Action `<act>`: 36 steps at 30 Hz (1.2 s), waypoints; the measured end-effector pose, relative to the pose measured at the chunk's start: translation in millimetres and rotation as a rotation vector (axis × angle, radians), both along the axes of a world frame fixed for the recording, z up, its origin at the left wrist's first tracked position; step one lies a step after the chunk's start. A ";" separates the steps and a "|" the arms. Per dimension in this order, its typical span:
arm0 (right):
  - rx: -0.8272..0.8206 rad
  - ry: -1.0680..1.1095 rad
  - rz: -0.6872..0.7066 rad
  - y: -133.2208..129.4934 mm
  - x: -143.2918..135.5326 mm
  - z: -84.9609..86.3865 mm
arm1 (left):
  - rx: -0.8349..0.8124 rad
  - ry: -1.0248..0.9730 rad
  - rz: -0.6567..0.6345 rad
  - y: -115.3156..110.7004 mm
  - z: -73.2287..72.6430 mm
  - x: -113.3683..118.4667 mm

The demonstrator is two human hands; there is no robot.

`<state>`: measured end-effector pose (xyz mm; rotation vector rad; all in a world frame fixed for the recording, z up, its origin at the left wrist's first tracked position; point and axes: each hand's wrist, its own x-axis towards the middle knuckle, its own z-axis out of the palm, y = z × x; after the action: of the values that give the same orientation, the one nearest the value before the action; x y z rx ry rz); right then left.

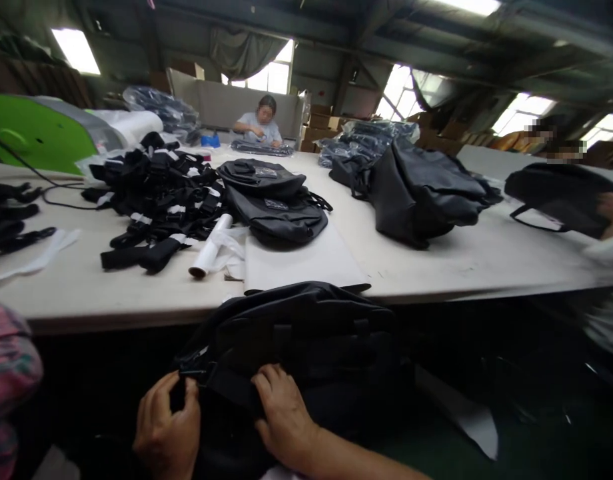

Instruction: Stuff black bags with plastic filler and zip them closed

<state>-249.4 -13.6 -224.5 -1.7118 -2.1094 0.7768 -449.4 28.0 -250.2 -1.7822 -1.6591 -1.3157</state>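
Observation:
A black bag (306,333) stands tilted against the table's front edge, close to my body. My left hand (167,427) is closed at the bag's left side, thumb and fingers pinching the edge beside a zipper end (194,370). Curled fingers of my right hand (286,417) grip a dark fold on the bag's front, right of the left hand. The lower part of the bag is lost in shadow, and what lies under my right fingers is hidden.
On the white table (201,300) are a pile of black straps (161,193), a plastic film roll (211,247), stacked black bags (279,207) and a larger bag (416,193). One person (259,127) works opposite; another person's hand (611,207) is at right by a bag.

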 end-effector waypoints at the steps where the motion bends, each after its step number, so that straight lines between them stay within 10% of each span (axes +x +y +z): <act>1: -0.072 -0.010 0.010 0.3 3.4 5.5 | -0.016 0.009 0.002 0.7 1.7 -1.4; 5: -0.323 0.188 0.181 20.6 35.4 63.2 | -0.096 0.044 0.010 1.7 7.3 -4.9; 10: 0.170 0.195 0.460 69.7 69.6 159.8 | 0.147 0.101 0.005 -11.5 20.6 19.4; 14: 0.366 0.006 0.550 110.4 62.0 196.4 | 0.196 0.145 -0.284 -12.0 53.0 70.6; 19: 0.405 -0.005 0.579 129.5 42.2 205.5 | 0.010 0.295 -0.313 25.9 84.9 118.8; 25: 0.424 -0.159 0.538 129.5 48.3 213.6 | -0.179 0.565 -0.303 52.5 92.8 118.9; 31: 0.195 -0.301 0.538 132.9 66.0 205.0 | -0.021 0.428 -0.782 -1.8 93.9 87.6; 36: -0.113 -0.264 0.575 123.4 75.8 177.9 | -0.079 0.409 -0.916 -55.7 95.7 50.7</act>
<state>-173.6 109.8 -46.6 -1.3145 -2.8483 0.8646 -398.7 -27.7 -154.5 -2.7771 -0.6691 -1.0500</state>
